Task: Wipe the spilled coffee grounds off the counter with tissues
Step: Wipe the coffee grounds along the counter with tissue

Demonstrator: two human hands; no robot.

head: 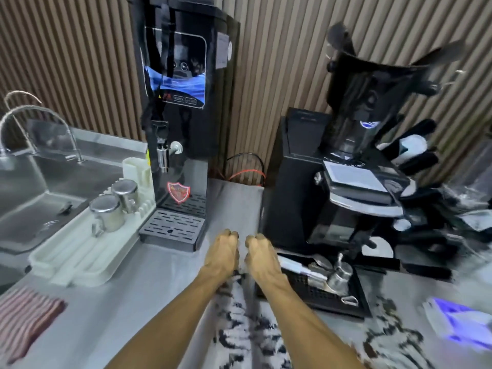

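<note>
Both hands reach toward 12 o'clock over the grey surface [149,288]. The left hand [223,249] and right hand [259,253] lie side by side, just apart, each clenched with fingers curled under and nothing visible in them. The coffee grounds [239,334] lie in dark patches beneath the forearms, their long axis running from 6 toward 12 o'clock, with more scattered at 4 o'clock. A blurred white-and-blue packet [458,326], possibly the tissues, sits at 4 o'clock.
</note>
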